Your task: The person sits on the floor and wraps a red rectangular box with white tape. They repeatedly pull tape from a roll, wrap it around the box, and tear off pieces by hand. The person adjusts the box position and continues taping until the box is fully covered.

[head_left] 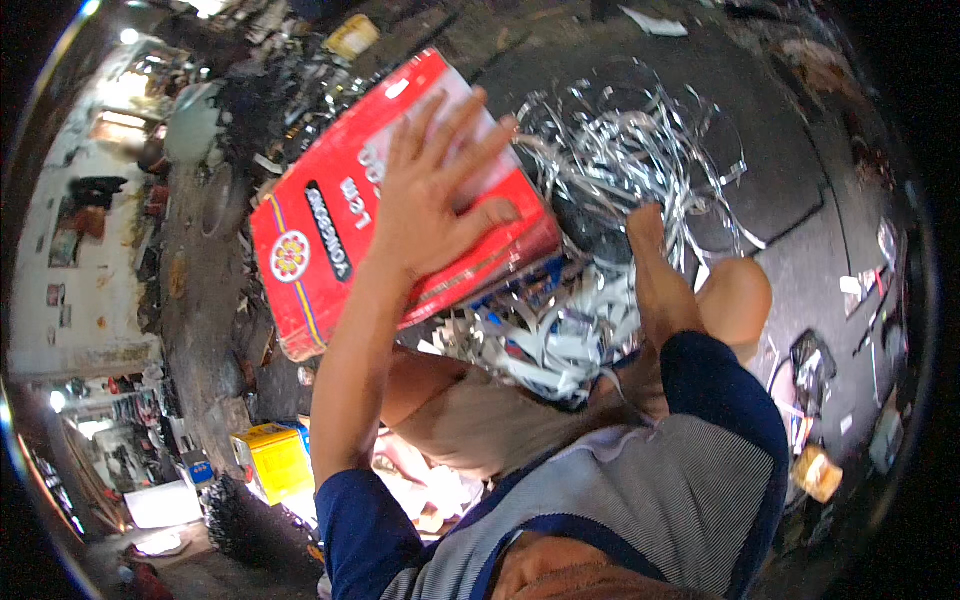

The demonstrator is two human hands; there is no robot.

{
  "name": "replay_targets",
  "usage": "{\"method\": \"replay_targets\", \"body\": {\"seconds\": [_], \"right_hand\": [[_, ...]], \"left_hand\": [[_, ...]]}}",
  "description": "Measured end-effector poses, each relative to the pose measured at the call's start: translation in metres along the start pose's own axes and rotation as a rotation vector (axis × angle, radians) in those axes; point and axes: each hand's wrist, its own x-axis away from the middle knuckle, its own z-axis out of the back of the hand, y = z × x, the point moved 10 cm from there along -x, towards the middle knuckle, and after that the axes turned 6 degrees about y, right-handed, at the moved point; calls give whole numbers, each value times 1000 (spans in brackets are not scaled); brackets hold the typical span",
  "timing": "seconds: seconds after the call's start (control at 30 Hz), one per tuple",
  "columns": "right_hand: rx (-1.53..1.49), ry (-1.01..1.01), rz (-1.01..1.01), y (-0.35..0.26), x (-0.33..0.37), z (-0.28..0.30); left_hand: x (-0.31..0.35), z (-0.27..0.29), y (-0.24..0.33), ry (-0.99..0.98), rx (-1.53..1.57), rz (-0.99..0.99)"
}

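Note:
My left hand (435, 185) lies on a large red box-shaped tin (320, 240), its fingers spread over the printed face. The tin is tilted in front of me, above my folded leg. On the dark floor to its right is a loose tangle of shiny silver strips (610, 150). My right hand (645, 222) is at the near edge of this tangle; its fingers are hidden, so whether it grips any strips cannot be made out. A second pile of white and silver strips (560, 340) lies between the tin and my lap.
To my left stands a yellow box (275, 460), with a dark bristly bundle (245, 520) beside it. Near the right rim a small yellowish block (817, 473) sits on the floor. Scraps line the far left, and a yellow piece (352, 37) lies beyond the tin.

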Motion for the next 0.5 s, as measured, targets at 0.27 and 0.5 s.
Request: {"method": "replay_targets", "body": {"seconds": [0.27,0.5], "right_hand": [[-104,62,-21,-17,31,5],[-126,-218,154,-28,121,-39]], "left_hand": [[14,-8,-3,-61,69,75],[-1,-10,2,-52,149,96]]}}
